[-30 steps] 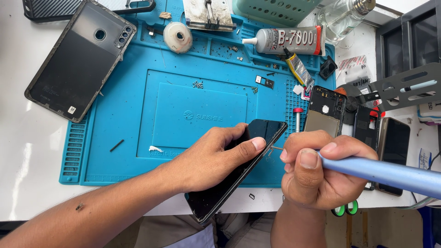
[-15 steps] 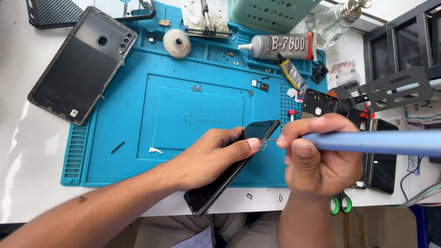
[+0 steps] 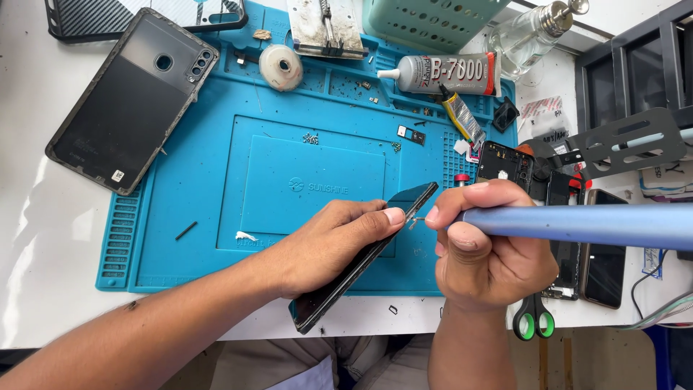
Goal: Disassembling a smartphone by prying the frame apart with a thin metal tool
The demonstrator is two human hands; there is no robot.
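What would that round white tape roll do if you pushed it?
The tape roll lies flat on the blue mat, so it would probably slide rather than roll. It looks small and likely light. The mat seems rubbery and may grip it a little.

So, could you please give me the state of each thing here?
Left hand: grips the phone.
Phone: tilted on edge over the blue mat.
Right hand: holds a blue tool at the phone's edge.
Back cover: off, lying flat.
Glue tube: capped, lying down.
Scissors: closed.
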